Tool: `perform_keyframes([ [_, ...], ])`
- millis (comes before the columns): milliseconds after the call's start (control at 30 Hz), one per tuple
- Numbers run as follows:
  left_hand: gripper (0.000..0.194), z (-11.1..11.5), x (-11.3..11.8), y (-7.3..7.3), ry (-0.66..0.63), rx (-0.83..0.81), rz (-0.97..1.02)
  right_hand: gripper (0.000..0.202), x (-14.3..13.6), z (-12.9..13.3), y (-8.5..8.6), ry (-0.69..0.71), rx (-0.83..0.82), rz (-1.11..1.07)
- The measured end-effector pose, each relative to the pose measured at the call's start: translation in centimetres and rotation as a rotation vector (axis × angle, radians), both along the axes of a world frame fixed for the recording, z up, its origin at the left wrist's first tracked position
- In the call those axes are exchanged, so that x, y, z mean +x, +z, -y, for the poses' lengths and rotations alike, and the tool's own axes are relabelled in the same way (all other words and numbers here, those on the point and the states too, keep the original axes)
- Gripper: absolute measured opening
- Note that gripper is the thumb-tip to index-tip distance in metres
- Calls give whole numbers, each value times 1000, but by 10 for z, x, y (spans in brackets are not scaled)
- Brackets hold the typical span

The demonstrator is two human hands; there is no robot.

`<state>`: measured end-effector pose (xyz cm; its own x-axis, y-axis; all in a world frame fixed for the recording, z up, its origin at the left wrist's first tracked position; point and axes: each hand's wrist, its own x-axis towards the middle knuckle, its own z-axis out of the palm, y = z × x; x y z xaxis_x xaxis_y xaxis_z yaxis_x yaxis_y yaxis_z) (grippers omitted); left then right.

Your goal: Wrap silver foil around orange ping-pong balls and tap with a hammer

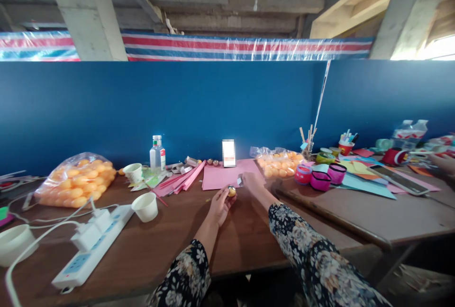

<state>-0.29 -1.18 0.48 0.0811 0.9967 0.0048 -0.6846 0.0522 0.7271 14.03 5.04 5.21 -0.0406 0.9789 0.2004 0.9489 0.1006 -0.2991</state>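
Note:
My left hand (219, 207) is closed around a small ball (232, 193), yellowish below with a shiny dark-and-silver patch on top. Just right of it, my right hand (253, 185) reaches over the pink paper sheets (213, 177), fingers pinched together. At its fingertips shows a small grey-white piece (240, 180), too small to name. A phone (229, 153) with a lit screen stands upright behind both hands. Several shiny brownish balls (213, 162) lie at the back edge of the paper.
Bags of orange balls stand left (80, 181) and right (280, 164). A power strip (94, 248), a paper cup (145, 207) and bottles (157, 154) are on the left. Pink cups (322, 180) and coloured paper (369, 187) lie right, near another person's hand (444, 162).

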Motion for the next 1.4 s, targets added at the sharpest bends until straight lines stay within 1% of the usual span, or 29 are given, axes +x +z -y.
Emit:
perform_keyframes([
  [233,28,-2,0,-3,-2,16,10,22,6,-5,-10,61,97,-205],
  [333,28,-3,-1,-4,-11,3,17,22,5,-2,-13,88,126,-293],
  [400,27,-4,-1,-4,-11,-16,11,20,2,4,-16,134,159,-430],
  [500,25,-4,-1,-3,5,-30,2,16,-6,18,-23,251,215,-824],
  [567,24,-4,-1,-2,12,-23,-4,20,-12,29,-28,280,187,-1019],
  [700,28,-2,-1,0,20,0,-18,32,-20,45,-39,198,92,-1277],
  [833,27,-1,-1,2,28,22,-26,35,-22,49,-46,164,56,-1454],
  [933,26,-1,-1,2,46,32,-46,35,-22,50,-48,177,37,-1511],
  [1167,34,-3,-2,-1,34,84,-55,30,-23,55,-45,185,13,-1532],
  [1400,39,-4,-2,-3,15,107,-66,22,-22,61,-39,226,48,-1400],
])
